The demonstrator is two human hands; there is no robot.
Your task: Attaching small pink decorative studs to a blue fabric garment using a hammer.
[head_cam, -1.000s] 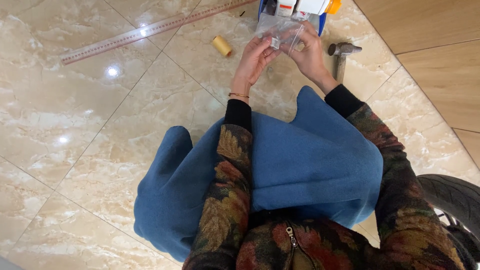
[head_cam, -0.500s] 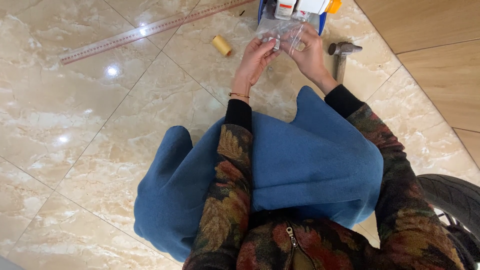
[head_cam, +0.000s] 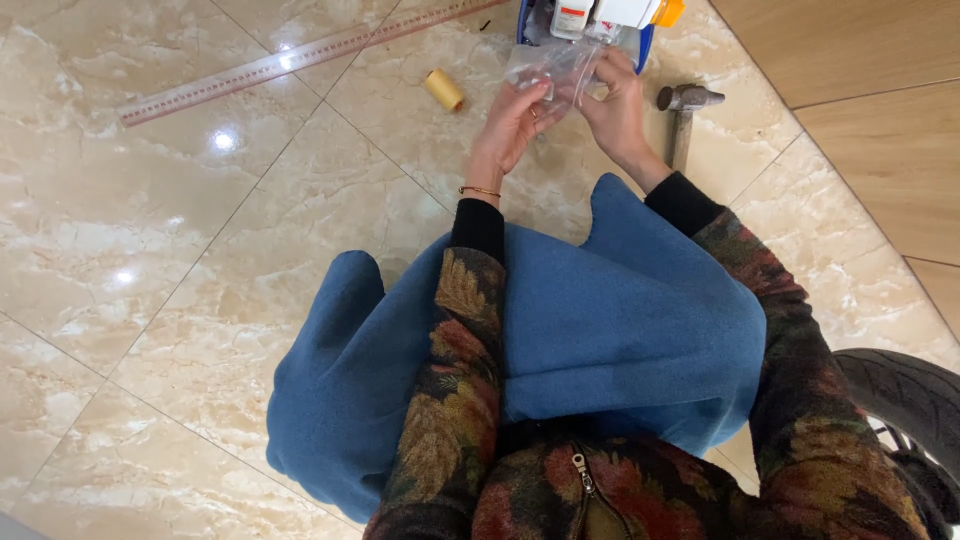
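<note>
Both hands pinch a small clear plastic bag (head_cam: 553,72) above the glossy marble floor tiles (head_cam: 200,250): left hand (head_cam: 512,125) at its lower edge, right hand (head_cam: 615,105) at its side. The slippery film could slide free, perhaps spilling its unseen contents near the yellow thread spool (head_cam: 443,89).

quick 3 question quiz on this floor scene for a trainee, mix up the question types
1. True or false: both hands, the left hand and the right hand, hold the clear plastic bag.
2. What lies on the floor tiles just right of the right hand? A) scissors B) hammer C) pliers
3. Fill in: the long ruler lies beyond the yellow ____.

Key
1. True
2. B
3. thread spool; the blue cloth covers the lap.
</note>
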